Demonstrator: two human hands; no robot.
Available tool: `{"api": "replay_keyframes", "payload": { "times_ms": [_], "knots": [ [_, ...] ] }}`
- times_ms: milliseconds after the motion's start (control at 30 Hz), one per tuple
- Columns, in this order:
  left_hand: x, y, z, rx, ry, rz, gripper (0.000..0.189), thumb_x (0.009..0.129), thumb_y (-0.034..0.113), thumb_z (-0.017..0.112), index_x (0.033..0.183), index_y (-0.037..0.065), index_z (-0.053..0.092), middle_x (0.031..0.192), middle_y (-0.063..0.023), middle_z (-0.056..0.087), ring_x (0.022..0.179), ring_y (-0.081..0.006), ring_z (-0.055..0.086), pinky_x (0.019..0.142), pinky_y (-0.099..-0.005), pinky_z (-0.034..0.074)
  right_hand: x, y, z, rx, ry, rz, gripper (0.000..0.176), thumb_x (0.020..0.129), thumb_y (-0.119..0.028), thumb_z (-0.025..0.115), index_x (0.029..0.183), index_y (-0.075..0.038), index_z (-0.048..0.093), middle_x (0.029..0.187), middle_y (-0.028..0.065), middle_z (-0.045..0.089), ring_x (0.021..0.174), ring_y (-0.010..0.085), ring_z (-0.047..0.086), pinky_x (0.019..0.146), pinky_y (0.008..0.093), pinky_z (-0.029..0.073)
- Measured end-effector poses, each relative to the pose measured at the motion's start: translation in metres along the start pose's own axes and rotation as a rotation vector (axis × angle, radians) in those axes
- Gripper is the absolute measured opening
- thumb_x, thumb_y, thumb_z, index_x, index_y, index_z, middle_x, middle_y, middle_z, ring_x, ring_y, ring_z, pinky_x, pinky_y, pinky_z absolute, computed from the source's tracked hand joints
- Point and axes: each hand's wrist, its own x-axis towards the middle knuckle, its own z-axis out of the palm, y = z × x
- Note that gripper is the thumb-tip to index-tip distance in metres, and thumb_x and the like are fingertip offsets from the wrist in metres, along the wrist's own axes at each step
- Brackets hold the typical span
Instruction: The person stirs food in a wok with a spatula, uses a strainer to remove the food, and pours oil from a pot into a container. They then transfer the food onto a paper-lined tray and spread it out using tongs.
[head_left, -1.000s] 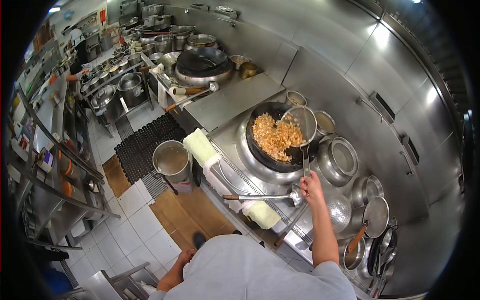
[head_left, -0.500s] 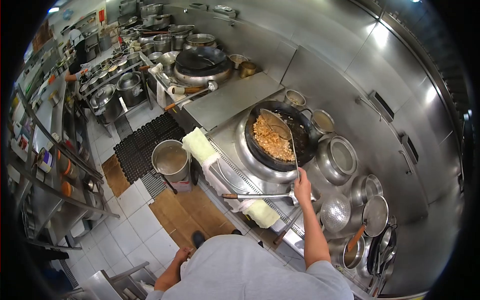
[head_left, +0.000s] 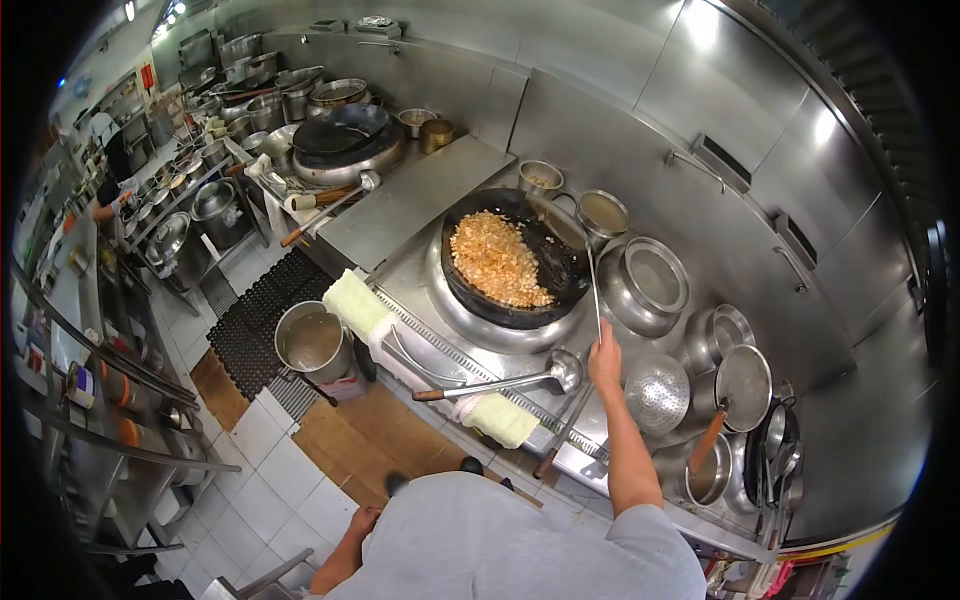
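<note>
My right hand (head_left: 603, 362) is closed around the thin handle of a long metal wok spatula (head_left: 562, 222). The spatula's broad head rests against the far right inside of a black wok (head_left: 470, 297). Diced, golden-orange food (head_left: 495, 255) covers the left and middle of the wok, apart from the spatula's head. My left hand (head_left: 366, 521) hangs low beside my grey shirt, away from the stove; its fingers are partly hidden. Nearer me than the wok, a ladle (head_left: 565, 372) with a wooden grip lies across the stove's front edge.
Metal pots (head_left: 655, 275) and a perforated strainer (head_left: 657, 394) stand right of the wok. Folded cloths (head_left: 360, 303) lie on the front rail. A bucket of cloudy liquid (head_left: 314, 340) stands left. Another wok (head_left: 325, 145) sits on the far burner. A person (head_left: 108, 140) stands far left.
The spatula has moved from over the food to the wok's far right side, uncovering more food. My view has shifted, so the stove sits further left. My left hand still hangs low.
</note>
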Motion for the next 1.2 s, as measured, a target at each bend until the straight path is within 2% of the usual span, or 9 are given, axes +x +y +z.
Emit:
{"api": "replay_keyframes", "payload": {
  "times_ms": [133, 233, 300, 333, 467, 567, 800, 1067, 1200],
  "knots": [
    [0.013, -0.004, -0.003, -0.002, -0.011, -0.162, 0.026, 0.081, 0.021, 0.059, 0.097, 0.001, 0.061, 0.073, -0.0060, 0.062, 0.059, -0.0161, 0.055, 0.054, -0.0310, 0.046, 0.037, -0.013, 0.021, 0.094, 0.102, 0.048, 0.042, 0.086, -0.002, 0.045, 0.127, -0.007, 0.043, 0.111, 0.0281, 0.055, 0.103, 0.0459, 0.052, 0.084, 0.0494, 0.041],
    [0.009, 0.000, -0.009, 0.002, 0.004, -0.071, 0.027, 0.082, 0.021, 0.058, 0.101, 0.002, 0.060, 0.074, -0.0062, 0.061, 0.059, -0.0160, 0.055, 0.053, -0.0312, 0.046, 0.062, 0.007, 0.041, 0.092, 0.072, 0.182, 0.041, 0.087, -0.004, 0.045, 0.127, -0.007, 0.041, 0.113, 0.0280, 0.055, 0.101, 0.0459, 0.053, 0.083, 0.0483, 0.042],
    [-0.001, 0.012, -0.009, -0.012, 0.052, -0.107, 0.027, 0.082, 0.020, 0.058, 0.102, 0.002, 0.059, 0.075, -0.0068, 0.062, 0.059, -0.0168, 0.055, 0.053, -0.0317, 0.046, 0.070, 0.013, 0.059, 0.022, 0.134, 0.196, 0.042, 0.086, -0.004, 0.043, 0.127, -0.008, 0.040, 0.101, 0.0221, 0.061, 0.081, 0.0395, 0.062, 0.067, 0.0457, 0.048],
    [-0.005, 0.015, -0.009, -0.034, 0.082, -0.145, 0.028, 0.082, 0.020, 0.058, 0.103, 0.002, 0.059, 0.075, -0.0074, 0.062, 0.058, -0.0175, 0.055, 0.054, -0.0322, 0.047, 0.073, 0.007, 0.057, 0.307, -0.104, 0.491, 0.045, 0.086, -0.003, 0.041, 0.131, -0.011, 0.036, 0.083, 0.0123, 0.058, 0.055, 0.0233, 0.057, 0.043, 0.0363, 0.044],
    [-0.017, -0.037, 0.000, 0.009, 0.137, -0.044, 0.028, 0.082, 0.021, 0.060, 0.104, 0.003, 0.059, 0.079, -0.0104, 0.064, 0.065, -0.0192, 0.059, 0.060, -0.0319, 0.049, 0.075, -0.013, 0.074, 0.963, -0.274, 0.726, 0.035, 0.090, -0.004, 0.038, 0.124, -0.013, 0.035, 0.070, 0.0046, 0.047, 0.045, 0.0091, 0.037, 0.034, 0.0244, 0.029],
    [-0.015, -0.074, 0.000, -0.274, 0.129, -0.333, 0.030, 0.082, 0.024, 0.061, 0.105, 0.003, 0.059, 0.084, -0.0134, 0.066, 0.075, -0.0202, 0.062, 0.069, -0.0310, 0.050, 0.088, -0.007, 0.088, 1.198, -0.418, 0.778, 0.024, 0.089, -0.001, 0.038, 0.111, -0.008, 0.039, 0.072, 0.0049, 0.048, 0.046, 0.0076, 0.039, 0.034, 0.0213, 0.029],
    [-0.059, -0.125, -0.006, -0.195, 0.118, -0.289, 0.031, 0.083, 0.024, 0.061, 0.105, 0.002, 0.059, 0.086, -0.0135, 0.066, 0.078, -0.0197, 0.062, 0.072, -0.0306, 0.050, 0.091, -0.018, 0.075, 1.125, -0.628, 0.606, 0.029, 0.089, -0.001, 0.040, 0.117, -0.010, 0.039, 0.073, 0.0040, 0.050, 0.045, 0.0060, 0.037, 0.033, 0.0195, 0.027],
    [0.013, -0.041, -0.010, -0.151, 0.037, -0.255, 0.031, 0.083, 0.024, 0.061, 0.105, 0.002, 0.059, 0.088, -0.0136, 0.066, 0.082, -0.0191, 0.062, 0.075, -0.0300, 0.050, 0.024, -0.026, 0.025, 0.534, -0.454, 0.151, 0.041, 0.085, -0.005, 0.046, 0.126, -0.011, 0.044, 0.070, 0.0024, 0.051, 0.047, 0.0064, 0.041, 0.037, 0.0224, 0.031],
    [0.021, -0.020, -0.015, -0.374, -0.022, -0.207, 0.030, 0.085, 0.022, 0.060, 0.104, 0.000, 0.059, 0.092, -0.0125, 0.066, 0.084, -0.0183, 0.062, 0.076, -0.0302, 0.049, -0.013, -0.034, -0.025, 0.270, -0.304, 0.011, 0.041, 0.084, -0.006, 0.048, 0.126, -0.007, 0.047, 0.079, 0.0120, 0.059, 0.069, 0.0177, 0.056, 0.070, 0.0308, 0.045]
  ]
}}
